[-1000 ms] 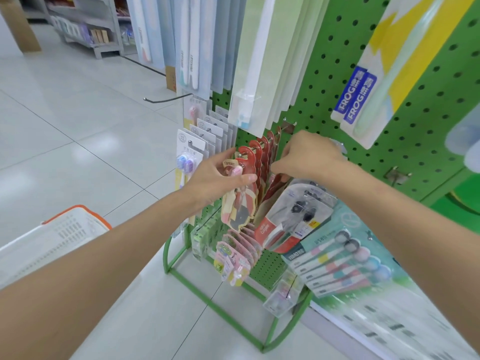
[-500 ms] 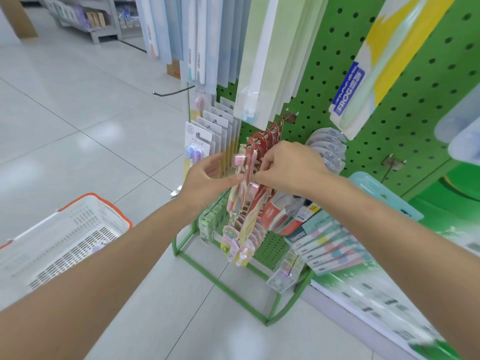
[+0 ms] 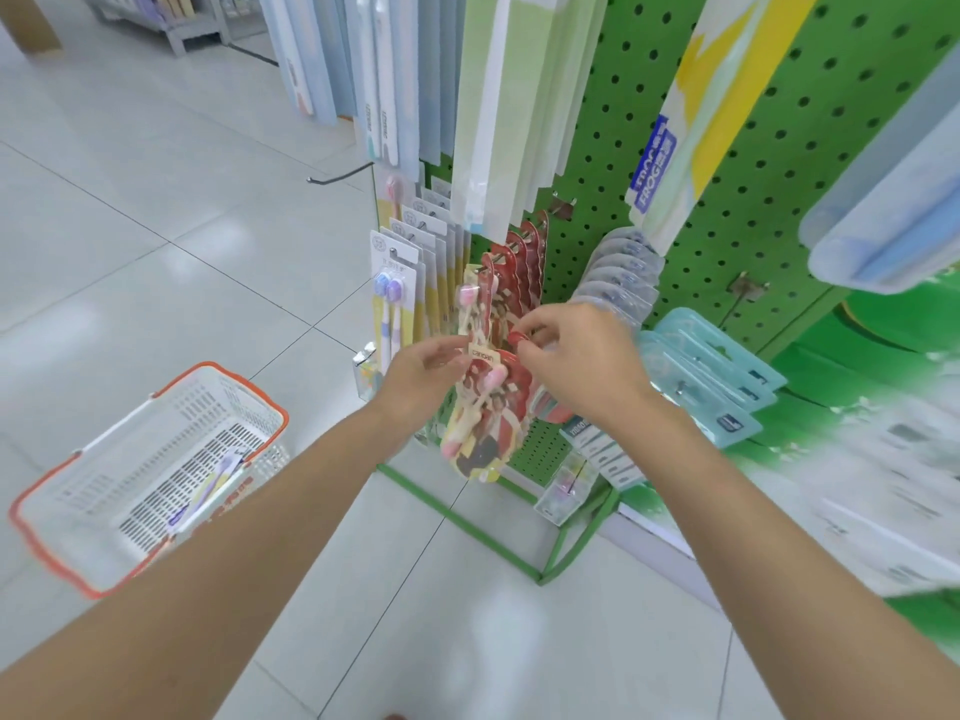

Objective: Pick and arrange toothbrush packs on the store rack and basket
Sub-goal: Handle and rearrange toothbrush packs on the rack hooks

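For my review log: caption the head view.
Left hand and right hand pinch red toothbrush packs before the green rack; white basket lower left.

Red toothbrush pack (image 3: 479,426) upright before green rack (image 3: 753,163).

I can't read the blurred shelf goods (image 3: 878,449) at right; my left forearm (image 3: 234,589) covers a corner of the basket (image 3: 156,392); tall packs (image 3: 498,96) run off the top edge.
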Action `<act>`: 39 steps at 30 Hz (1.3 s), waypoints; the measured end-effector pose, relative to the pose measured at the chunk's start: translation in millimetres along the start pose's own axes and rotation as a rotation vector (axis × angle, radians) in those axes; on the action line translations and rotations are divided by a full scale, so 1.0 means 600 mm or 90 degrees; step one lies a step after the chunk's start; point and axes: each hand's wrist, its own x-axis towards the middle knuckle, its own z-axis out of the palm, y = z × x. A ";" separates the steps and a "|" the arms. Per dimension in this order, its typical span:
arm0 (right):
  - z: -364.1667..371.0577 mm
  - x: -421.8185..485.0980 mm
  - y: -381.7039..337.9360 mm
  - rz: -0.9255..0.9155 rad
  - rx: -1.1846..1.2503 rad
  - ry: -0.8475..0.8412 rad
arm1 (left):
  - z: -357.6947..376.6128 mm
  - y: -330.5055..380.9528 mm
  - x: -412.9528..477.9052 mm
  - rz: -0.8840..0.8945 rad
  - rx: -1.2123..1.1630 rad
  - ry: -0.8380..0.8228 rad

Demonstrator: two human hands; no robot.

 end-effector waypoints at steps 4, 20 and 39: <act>0.011 -0.014 0.007 0.028 0.159 0.007 | 0.013 0.001 -0.022 -0.042 0.004 -0.037; 0.074 -0.057 0.025 0.206 0.447 -0.018 | 0.020 -0.003 -0.048 -0.198 -0.203 0.050; 0.094 -0.124 0.021 0.280 0.516 -0.160 | 0.009 -0.025 -0.059 -0.322 -0.392 0.078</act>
